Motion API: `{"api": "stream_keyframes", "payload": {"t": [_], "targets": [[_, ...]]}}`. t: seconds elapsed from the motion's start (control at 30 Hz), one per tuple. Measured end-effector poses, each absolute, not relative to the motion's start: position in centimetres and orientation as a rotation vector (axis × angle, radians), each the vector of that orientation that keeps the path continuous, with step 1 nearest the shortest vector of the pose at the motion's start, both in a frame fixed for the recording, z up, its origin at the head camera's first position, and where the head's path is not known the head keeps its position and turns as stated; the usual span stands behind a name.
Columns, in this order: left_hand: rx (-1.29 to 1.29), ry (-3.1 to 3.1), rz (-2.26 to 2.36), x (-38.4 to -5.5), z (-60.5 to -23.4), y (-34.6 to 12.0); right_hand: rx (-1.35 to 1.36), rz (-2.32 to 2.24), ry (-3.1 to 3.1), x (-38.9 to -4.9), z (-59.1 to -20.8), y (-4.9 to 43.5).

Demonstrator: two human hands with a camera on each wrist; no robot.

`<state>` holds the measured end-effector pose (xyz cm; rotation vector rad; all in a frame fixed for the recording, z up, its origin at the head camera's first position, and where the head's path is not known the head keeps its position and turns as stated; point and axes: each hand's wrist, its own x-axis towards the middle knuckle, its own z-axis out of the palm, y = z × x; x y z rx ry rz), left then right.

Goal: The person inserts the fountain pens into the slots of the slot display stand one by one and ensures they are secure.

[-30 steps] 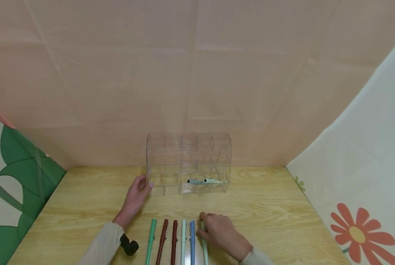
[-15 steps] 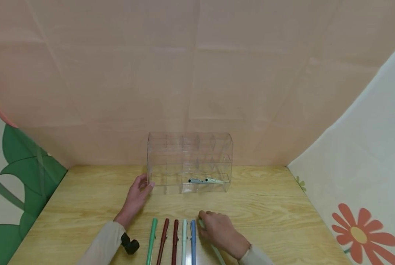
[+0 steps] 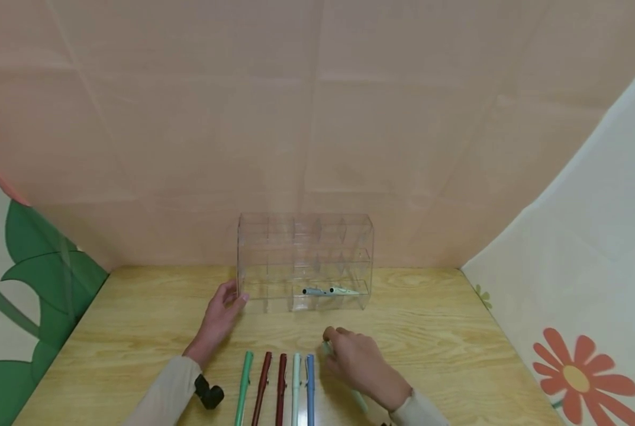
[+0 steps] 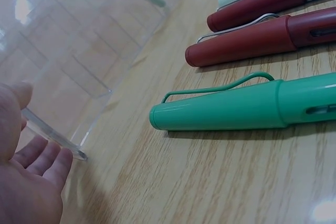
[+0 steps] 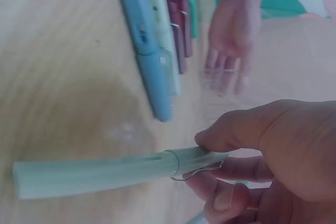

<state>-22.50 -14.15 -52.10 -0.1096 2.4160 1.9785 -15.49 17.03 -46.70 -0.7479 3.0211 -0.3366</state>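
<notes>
My right hand pinches a pale green pen near its clip end, thumb on one side and fingers on the other. The pen slants above the table, partly covered by the hand in the head view. At the left side of a clear plastic organizer, my left hand holds the side panel edge between thumb and fingers. Two pens lie in the organizer's bottom row: a blue-grey pen and a light green pen.
In a row at the table's front lie a green pen, two dark red pens, a mint pen and a blue pen. The wooden table meets a pinkish backdrop behind the organizer.
My right hand has lifted the pale green pen from the right end of the row, turned it slantwise and moved slightly forward. The left hand keeps its place on the organizer.
</notes>
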Motion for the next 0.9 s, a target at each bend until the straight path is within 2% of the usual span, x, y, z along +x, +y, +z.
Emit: {"api": "stream_keyframes", "payload": {"t": [0.57,0.9], "targets": [[-0.082,2.411,1.962,-22.6,-52.1,-14.2,-0.751,-0.540,3.047,-15.5,-41.9,17.9],[-0.088,2.406,1.983,-22.5,-52.0,-14.2,-0.598,-0.584,3.116,-15.8,-39.7,18.4]]}}
